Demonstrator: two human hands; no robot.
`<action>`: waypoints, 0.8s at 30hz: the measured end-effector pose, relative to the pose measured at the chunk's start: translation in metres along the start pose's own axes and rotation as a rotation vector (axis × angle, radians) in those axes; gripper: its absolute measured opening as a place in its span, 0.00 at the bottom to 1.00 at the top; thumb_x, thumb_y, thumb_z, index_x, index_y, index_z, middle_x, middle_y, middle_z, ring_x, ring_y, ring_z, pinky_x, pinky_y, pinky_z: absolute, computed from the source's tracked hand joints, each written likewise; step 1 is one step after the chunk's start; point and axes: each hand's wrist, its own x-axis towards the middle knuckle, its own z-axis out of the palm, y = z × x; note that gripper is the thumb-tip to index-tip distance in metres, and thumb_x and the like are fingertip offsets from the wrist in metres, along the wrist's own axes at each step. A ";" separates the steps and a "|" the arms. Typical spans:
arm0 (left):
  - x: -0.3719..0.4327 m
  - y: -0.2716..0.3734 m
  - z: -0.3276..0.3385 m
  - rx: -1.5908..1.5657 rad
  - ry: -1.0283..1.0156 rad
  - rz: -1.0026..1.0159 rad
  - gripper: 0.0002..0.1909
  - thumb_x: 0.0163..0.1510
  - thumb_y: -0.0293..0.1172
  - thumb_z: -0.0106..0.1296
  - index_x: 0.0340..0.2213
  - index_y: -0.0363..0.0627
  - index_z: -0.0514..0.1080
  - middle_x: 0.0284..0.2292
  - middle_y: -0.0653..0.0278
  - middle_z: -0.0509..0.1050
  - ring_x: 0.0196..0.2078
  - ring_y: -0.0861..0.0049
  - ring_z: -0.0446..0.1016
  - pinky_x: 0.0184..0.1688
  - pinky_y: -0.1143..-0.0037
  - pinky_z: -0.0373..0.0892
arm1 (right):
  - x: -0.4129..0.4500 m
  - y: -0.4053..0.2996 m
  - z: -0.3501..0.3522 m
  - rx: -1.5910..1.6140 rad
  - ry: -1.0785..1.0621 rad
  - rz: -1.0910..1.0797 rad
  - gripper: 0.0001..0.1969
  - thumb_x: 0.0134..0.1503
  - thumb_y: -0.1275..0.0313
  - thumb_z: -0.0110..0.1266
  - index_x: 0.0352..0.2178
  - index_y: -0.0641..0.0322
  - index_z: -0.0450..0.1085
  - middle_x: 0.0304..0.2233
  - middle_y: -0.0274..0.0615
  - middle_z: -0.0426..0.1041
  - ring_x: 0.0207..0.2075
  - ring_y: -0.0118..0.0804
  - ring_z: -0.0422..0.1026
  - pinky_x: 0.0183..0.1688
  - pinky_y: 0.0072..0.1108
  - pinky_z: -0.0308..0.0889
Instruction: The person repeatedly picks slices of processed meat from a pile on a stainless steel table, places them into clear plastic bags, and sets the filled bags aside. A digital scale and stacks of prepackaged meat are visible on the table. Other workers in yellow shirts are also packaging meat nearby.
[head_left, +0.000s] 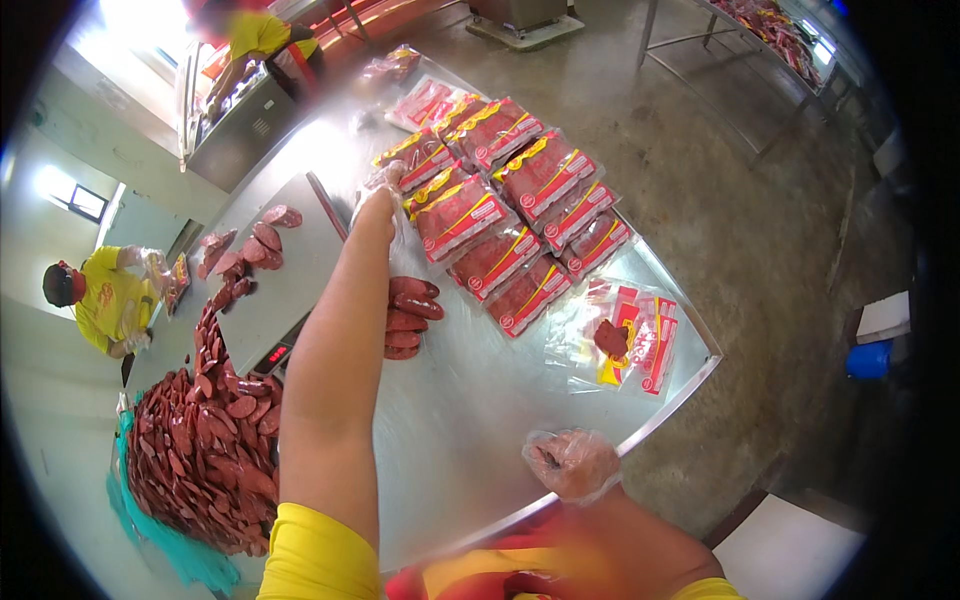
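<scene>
My left hand (386, 184), in a clear plastic glove, reaches far across the steel table (465, 405) to the left edge of a sealed packet of sliced meat (420, 157); whether its fingers grip the packet is hidden. More such packets (461, 217) lie in overlapping rows to the right of that hand. Near the table's front edge my right hand (574, 461), also gloved, is curled, with nothing plainly held. Flat printed plastic bags (652, 352) lie beyond it, a dark red piece of meat (611, 339) on top. Several sausage slices (409, 315) sit beside my left forearm.
A large heap of sliced sausage (195, 457) lies at left on green-blue plastic sheeting (135, 495). Beside it stands a scale with a steel plate (277, 285) and lit display (276, 354), slices along its far side. One co-worker (112, 300) stands at left; another (259, 45) works farther back.
</scene>
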 end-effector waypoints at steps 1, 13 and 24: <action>0.001 0.007 -0.010 0.131 0.000 -0.012 0.37 0.64 0.57 0.65 0.64 0.46 0.75 0.58 0.55 0.80 0.54 0.59 0.79 0.59 0.59 0.74 | -0.001 -0.001 0.001 -0.005 0.015 0.022 0.03 0.60 0.67 0.70 0.33 0.49 0.83 0.26 0.40 0.80 0.27 0.50 0.80 0.29 0.42 0.74; -0.170 -0.028 -0.059 0.949 -0.560 0.478 0.30 0.66 0.46 0.62 0.64 0.48 0.73 0.65 0.49 0.73 0.66 0.45 0.74 0.67 0.53 0.71 | -0.007 -0.005 0.001 -0.011 -0.033 0.101 0.08 0.63 0.61 0.66 0.34 0.52 0.83 0.30 0.45 0.82 0.32 0.54 0.82 0.37 0.44 0.77; -0.273 -0.115 -0.140 0.561 -0.334 0.760 0.25 0.64 0.53 0.66 0.50 0.44 0.85 0.48 0.47 0.83 0.57 0.48 0.78 0.64 0.55 0.69 | -0.011 -0.006 0.004 0.022 0.023 0.129 0.07 0.63 0.62 0.65 0.37 0.48 0.83 0.31 0.46 0.84 0.34 0.56 0.82 0.38 0.45 0.78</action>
